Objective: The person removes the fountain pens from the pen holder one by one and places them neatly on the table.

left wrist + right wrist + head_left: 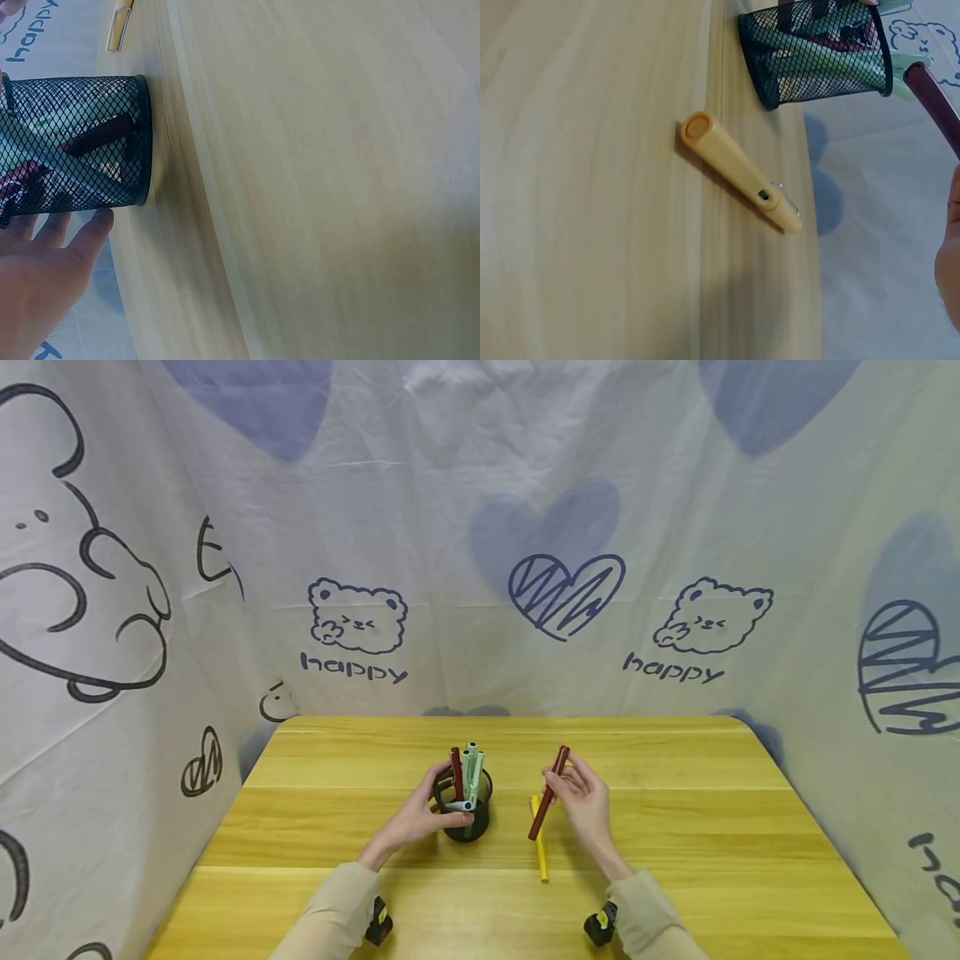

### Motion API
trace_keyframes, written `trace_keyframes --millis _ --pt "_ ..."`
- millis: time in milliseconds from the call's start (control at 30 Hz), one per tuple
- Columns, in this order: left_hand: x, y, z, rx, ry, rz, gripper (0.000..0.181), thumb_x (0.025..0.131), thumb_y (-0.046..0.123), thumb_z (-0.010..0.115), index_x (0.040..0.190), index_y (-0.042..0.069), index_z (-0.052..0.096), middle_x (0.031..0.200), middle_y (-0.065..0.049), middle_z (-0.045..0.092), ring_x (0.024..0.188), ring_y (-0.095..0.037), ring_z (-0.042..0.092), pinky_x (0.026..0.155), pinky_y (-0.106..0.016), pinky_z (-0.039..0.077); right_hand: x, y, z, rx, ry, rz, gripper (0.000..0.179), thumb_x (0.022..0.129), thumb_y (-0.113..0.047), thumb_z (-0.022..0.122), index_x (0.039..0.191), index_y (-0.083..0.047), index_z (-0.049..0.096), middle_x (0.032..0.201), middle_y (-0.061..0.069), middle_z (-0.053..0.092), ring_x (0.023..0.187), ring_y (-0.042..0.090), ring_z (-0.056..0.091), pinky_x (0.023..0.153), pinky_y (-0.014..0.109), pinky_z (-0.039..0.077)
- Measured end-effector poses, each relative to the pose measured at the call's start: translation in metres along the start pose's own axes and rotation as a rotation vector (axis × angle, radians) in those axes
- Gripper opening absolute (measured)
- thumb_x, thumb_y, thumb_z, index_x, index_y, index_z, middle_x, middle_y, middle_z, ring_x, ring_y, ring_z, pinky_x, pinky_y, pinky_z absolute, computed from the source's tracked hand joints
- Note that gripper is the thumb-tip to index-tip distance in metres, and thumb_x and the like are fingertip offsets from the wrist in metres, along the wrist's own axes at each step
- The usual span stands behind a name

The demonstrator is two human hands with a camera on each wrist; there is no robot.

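A black mesh pen holder (467, 831) stands upright on the table. My left hand (418, 817) grips its side, thumb across the front and fingers behind. In it are several pale green pens (474, 777), a dark red pen (456, 768) and a light blue pen (459, 807). To the right of the holder, my right hand (587, 802) pinches another dark red pen (544, 806) near its upper part; it tilts in the air, its lower end toward me. Beneath it a yellow pen (543, 862) lies on the table, its clip visible in the left wrist view (120, 26).
The light wooden table (720, 827) reaches back to a white cloth (450, 527) printed with hearts and bears, which also hangs at both sides. Dark devices are strapped at both wrists, below the beige sleeves (333, 906).
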State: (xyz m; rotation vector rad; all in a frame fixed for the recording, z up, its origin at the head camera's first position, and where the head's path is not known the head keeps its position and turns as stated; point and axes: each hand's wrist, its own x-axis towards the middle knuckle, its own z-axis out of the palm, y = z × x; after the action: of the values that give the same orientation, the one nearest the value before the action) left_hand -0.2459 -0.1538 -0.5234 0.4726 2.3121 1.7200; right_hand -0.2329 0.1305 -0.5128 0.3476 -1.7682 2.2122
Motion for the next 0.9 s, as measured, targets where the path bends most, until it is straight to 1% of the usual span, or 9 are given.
trace_keyframes --millis 133,200,300,400,467,567,667,867,900 --pt "0.000 -0.001 0.000 -0.001 -0.002 0.003 0.096 0.084 0.019 0.083 0.159 0.016 0.024 0.163 -0.016 0.031 0.150 -0.039 0.031 0.120 -0.060 0.031 -0.002 0.001 -0.006 -0.053 -0.033 0.032 0.053 0.095 0.007 0.062 0.144 0.014 0.043 0.094 -0.009 0.074 0.076 0.004 0.069 0.059 0.017 0.054" --pt "0.000 -0.001 0.000 0.000 -0.004 0.006 0.096 0.084 0.019 0.083 0.159 0.016 0.024 0.163 -0.016 0.031 0.150 -0.039 0.032 0.120 -0.060 0.031 -0.003 0.001 -0.009 -0.093 -0.041 0.062 0.055 0.094 0.007 0.063 0.145 0.014 0.042 0.097 -0.006 0.074 0.079 0.002 0.069 0.061 0.016 0.054" --pt "0.001 -0.001 0.000 -0.004 -0.002 0.006 0.096 0.084 0.019 0.083 0.159 0.016 0.023 0.163 -0.017 0.031 0.150 -0.039 0.032 0.120 -0.060 0.031 -0.005 0.001 -0.012 -0.164 -0.049 0.123 0.058 0.093 0.008 0.064 0.146 0.013 0.041 0.104 0.010 0.073 0.082 0.000 0.067 0.067 0.015 0.056" --pt "0.001 -0.001 0.000 -0.007 0.000 0.007 0.096 0.083 0.019 0.083 0.159 0.016 0.023 0.163 -0.017 0.031 0.150 -0.039 0.031 0.120 -0.060 0.031 -0.006 0.001 -0.016 -0.226 -0.079 0.185 0.060 0.093 0.008 0.064 0.147 0.012 0.040 0.114 0.029 0.065 0.084 -0.002 0.066 0.074 0.015 0.056" --pt "0.001 -0.001 0.000 -0.008 0.000 0.007 0.096 0.083 0.018 0.083 0.159 0.017 0.024 0.163 -0.016 0.031 0.150 -0.039 0.031 0.120 -0.060 0.031 -0.007 0.002 -0.018 -0.260 -0.109 0.228 0.061 0.093 0.006 0.064 0.149 0.010 0.038 0.120 0.036 0.059 0.085 -0.002 0.064 0.077 0.014 0.056" --pt "0.001 -0.002 0.000 -0.009 -0.001 0.009 0.096 0.083 0.018 0.083 0.159 0.017 0.024 0.164 -0.016 0.030 0.150 -0.039 0.031 0.120 -0.060 0.031 -0.008 0.003 -0.022 -0.299 -0.146 0.284 0.062 0.095 0.004 0.063 0.151 0.008 0.037 0.124 0.035 0.057 0.087 -0.001 0.064 0.080 0.014 0.055" --pt "0.001 -0.002 0.000 -0.008 -0.002 0.003 0.097 0.084 0.019 0.083 0.159 0.017 0.023 0.164 -0.016 0.030 0.150 -0.039 0.031 0.119 -0.059 0.033 -0.009 0.005 -0.025 -0.330 -0.162 0.318 0.062 0.095 0.003 0.064 0.151 0.006 0.037 0.122 0.032 0.057 0.090 0.004 0.066 0.080 0.015 0.055" --pt "0.000 -0.003 0.000 -0.005 0.001 -0.005 0.097 0.084 0.020 0.083 0.159 0.017 0.023 0.163 -0.018 0.030 0.148 -0.039 0.034 0.116 -0.056 0.039 -0.012 0.008 -0.028 -0.365 -0.158 0.343 0.061 0.094 0.004 0.063 0.150 0.007 0.039 0.112 0.027 0.061 0.097 0.025 0.071 0.079 0.017 0.057" --pt "0.000 -0.003 0.000 -0.005 0.000 -0.005 0.097 0.084 0.020 0.083 0.159 0.016 0.023 0.163 -0.019 0.030 0.148 -0.040 0.034 0.116 -0.056 0.039 -0.012 0.009 -0.028 -0.369 -0.154 0.344 0.060 0.094 0.004 0.063 0.150 0.007 0.039 0.111 0.027 0.061 0.097 0.026 0.072 0.079 0.017 0.057"
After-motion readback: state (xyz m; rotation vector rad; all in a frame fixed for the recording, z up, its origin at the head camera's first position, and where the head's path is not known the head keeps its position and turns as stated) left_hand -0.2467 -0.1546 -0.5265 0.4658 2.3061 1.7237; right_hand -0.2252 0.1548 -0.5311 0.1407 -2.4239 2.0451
